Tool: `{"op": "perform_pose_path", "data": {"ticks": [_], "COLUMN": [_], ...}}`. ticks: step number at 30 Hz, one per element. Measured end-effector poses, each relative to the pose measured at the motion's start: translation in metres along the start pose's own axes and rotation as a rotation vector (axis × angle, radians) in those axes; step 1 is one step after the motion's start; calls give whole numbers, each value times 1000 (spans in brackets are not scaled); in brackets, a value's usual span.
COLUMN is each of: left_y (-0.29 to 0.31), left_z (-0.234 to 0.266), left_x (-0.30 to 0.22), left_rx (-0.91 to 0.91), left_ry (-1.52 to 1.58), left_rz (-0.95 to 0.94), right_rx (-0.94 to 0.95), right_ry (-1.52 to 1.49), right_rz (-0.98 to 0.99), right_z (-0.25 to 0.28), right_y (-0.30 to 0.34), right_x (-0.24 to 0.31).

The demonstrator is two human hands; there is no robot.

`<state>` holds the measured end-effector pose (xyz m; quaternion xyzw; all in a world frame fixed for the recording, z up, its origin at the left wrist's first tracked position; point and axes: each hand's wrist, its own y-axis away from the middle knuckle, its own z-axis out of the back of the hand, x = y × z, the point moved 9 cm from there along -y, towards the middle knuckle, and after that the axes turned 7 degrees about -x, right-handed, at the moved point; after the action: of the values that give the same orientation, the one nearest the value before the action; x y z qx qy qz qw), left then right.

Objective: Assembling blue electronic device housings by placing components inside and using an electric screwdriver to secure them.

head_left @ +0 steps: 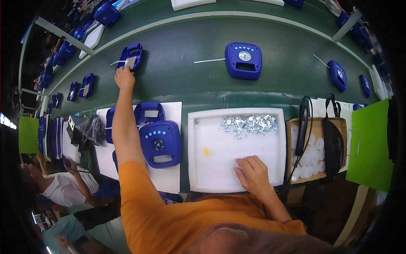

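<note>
My left arm stretches out to the far left, and my left hand (125,77) has its fingers closed at the near edge of a blue plastic housing (136,51). A pale flat plate (130,62) lies in that housing, by my fingertips, and a thin white strip sticks out to its left. My right hand (254,174) hovers over or rests on the near part of a white foam tray (220,169); its fingers are loosely bent, thumb apart from the index finger, nothing visible between them. Small shiny metal nuts or washers (253,124) lie heaped at the tray's far side.
Several more blue housings (244,60) lie along the green conveyor (182,55). Others (160,144) sit on a white board by my left arm. Right of the tray, a cardboard box (319,178) holds white discs, a black corded tool (302,129) and a black pouch (333,142).
</note>
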<state>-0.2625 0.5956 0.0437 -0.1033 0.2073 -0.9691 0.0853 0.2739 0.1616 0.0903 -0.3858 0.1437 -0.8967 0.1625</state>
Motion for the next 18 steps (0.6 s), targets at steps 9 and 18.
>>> {"op": "perform_pose_path", "data": {"ticks": [9,18], "left_y": [53,302], "left_z": [178,381], "left_x": [-48,-137], "left_rx": [-194,530], "left_ry": [1000,1269], "left_rz": [-57,-117], "right_rx": [-98,-274], "right_ry": [129,-130], "right_rz": [83,76], "right_z": [3,75], "right_y": [8,-13], "right_x": [11,92]}}
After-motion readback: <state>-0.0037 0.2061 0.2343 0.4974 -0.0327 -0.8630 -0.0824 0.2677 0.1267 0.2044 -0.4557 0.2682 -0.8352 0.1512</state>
